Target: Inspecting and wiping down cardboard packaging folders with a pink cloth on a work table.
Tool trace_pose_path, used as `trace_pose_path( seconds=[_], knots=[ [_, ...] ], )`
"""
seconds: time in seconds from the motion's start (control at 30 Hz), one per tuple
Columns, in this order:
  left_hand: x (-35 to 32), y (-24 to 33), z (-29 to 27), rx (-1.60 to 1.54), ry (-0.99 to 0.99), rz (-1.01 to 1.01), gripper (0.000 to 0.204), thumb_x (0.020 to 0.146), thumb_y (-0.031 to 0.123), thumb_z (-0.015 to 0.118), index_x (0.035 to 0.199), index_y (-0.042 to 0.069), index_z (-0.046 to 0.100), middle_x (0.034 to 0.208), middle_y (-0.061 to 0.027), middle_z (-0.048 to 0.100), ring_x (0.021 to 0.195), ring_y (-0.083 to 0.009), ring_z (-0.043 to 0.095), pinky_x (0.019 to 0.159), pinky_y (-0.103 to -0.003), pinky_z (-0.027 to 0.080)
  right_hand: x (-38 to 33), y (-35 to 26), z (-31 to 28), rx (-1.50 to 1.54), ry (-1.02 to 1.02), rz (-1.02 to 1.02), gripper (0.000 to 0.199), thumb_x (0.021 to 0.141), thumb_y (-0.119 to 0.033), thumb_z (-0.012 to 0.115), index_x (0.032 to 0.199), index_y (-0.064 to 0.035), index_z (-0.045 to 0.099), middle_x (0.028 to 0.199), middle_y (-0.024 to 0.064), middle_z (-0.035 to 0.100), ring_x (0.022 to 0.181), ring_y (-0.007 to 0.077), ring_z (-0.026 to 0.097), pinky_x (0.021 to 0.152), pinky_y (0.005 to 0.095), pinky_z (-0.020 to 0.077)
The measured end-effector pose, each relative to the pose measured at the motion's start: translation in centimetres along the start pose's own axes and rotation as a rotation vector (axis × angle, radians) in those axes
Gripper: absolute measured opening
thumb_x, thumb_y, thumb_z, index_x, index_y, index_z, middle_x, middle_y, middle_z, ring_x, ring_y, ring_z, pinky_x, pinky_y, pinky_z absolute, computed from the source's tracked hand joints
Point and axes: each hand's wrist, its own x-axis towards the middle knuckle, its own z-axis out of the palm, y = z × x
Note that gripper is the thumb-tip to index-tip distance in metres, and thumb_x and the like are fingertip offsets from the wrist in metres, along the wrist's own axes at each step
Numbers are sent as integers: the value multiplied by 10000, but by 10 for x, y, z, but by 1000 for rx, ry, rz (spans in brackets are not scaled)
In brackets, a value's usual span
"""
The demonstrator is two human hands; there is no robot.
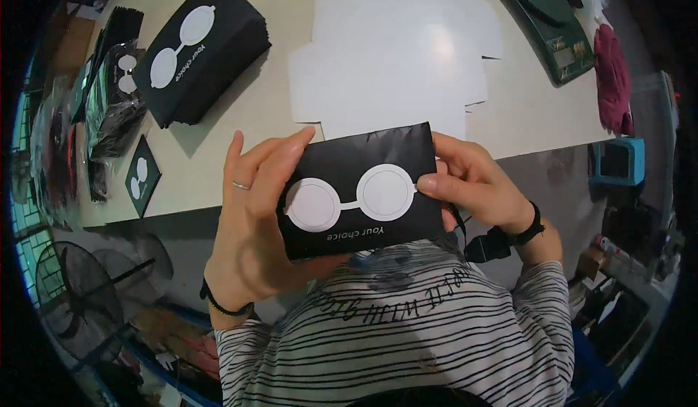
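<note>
I hold a black paper packet point(355, 206) printed with a pair of white round glasses in front of my chest, at the table's near edge. My left hand point(251, 207) is wrapped round its left side, with the thumb near the top corner and other fingers hidden behind. At the right edge, my right hand point(472, 181) pinches the packet, thumb on the front face and fingers behind. A tall stack of matching black packets point(207, 50) stands on the table at the far left. Nearer me lies one small dark card point(140, 177) with the same print.
White sheets point(392, 58) lie spread across the middle of the table point(538, 120). A dark green scale-like device point(545, 29) sits at the far right, beside a maroon cloth point(612, 80). Plastic-wrapped black packets point(113, 116) line the left edge. A fan point(76, 290) stands below left.
</note>
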Motion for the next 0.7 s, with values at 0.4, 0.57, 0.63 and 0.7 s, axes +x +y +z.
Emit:
trace_pose_path(
  seconds=[0.4,0.57,0.63,0.7],
  knots=[
    [-11,-19,2,-117,51,-32,1268,423,137,906,1433,19,148,1322,-237,480,1192,-397,491,1065,-668,128,17,12,6,11,-5,-60,418,948,-132,535,1319,29,429,774,16,638,487,41,535,432,170,448],
    [-7,-24,1,-114,10,-22,1347,396,115,914,1458,27,90,1343,-235,464,1215,-389,480,1068,-597,195,18,15,3,-21,13,-70,412,950,-139,528,1307,42,430,794,16,637,489,37,534,428,169,453],
    [-7,-25,0,-109,-34,-38,1396,411,122,920,1470,50,15,1358,-261,434,1206,-377,490,1055,-503,319,18,15,4,-10,6,-95,408,951,-144,529,1299,45,432,791,15,634,490,39,535,428,168,454],
    [-8,-25,1,-125,-50,-50,1417,406,104,922,1476,60,-7,1361,-267,426,1210,-371,488,1048,-467,366,20,18,3,-19,14,-120,406,951,-148,531,1294,46,433,786,15,631,491,41,536,427,166,454]
  ],
)
